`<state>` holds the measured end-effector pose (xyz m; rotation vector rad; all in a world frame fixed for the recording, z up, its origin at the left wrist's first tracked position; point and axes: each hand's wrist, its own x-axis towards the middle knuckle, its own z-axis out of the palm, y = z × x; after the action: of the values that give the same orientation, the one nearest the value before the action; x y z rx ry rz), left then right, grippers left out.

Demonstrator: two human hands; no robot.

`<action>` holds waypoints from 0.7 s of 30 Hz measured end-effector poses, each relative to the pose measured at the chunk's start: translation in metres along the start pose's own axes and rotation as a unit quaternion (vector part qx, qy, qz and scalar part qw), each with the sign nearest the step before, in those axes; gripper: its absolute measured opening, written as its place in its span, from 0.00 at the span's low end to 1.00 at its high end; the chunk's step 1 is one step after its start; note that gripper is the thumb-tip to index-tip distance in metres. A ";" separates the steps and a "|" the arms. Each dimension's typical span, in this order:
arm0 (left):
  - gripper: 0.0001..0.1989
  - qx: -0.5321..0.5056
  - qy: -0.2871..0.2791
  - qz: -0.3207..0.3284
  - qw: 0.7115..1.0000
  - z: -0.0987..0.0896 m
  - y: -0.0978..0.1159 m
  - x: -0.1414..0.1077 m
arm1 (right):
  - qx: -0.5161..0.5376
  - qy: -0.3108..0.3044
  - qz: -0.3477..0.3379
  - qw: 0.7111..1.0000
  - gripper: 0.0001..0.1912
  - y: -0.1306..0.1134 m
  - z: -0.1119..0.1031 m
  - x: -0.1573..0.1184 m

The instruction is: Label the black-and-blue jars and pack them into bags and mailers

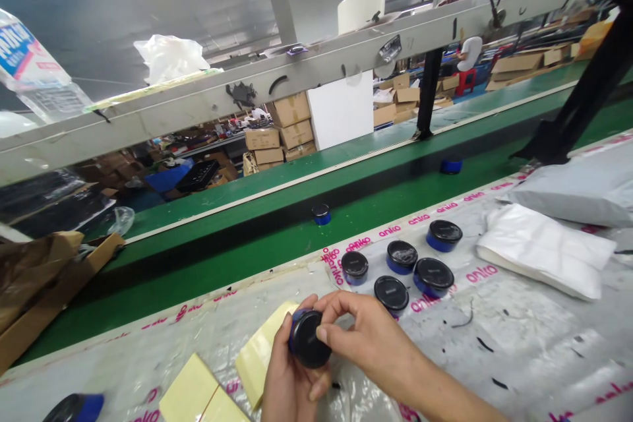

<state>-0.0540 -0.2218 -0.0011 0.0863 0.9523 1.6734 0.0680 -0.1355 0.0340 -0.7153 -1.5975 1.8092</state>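
In the lower middle of the head view, my left hand [287,379] is wrapped round a small round blue jar with a black lid [310,343]. The lid faces up towards me. My right hand [363,330] pinches the jar at its upper right edge, thumb on the lid and fingers curled at the rim. Beneath and left of my hands lie pale yellow pads of paper or labels [260,356]. Another yellow stack [190,389] lies closer to the front edge. Several like jars [433,277] stand grouped beyond my right hand.
A green conveyor belt [267,237] runs behind the plastic-covered table [539,343], carrying two jars [321,214]. White bags [546,247] lie at right, and a jar [76,407] lies at lower left. A cardboard box [49,297] stands left. An overhead rail [198,93] crosses the view.
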 end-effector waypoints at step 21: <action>0.17 -0.009 -0.013 -0.081 0.997 -0.004 -0.019 0.007 | -0.214 0.005 -0.049 0.976 0.26 -0.001 -0.014 -0.019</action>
<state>-0.0433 -0.2181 -0.0185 0.0182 0.8991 1.5278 0.0913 -0.1404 0.0334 -0.8139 -2.0053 1.4015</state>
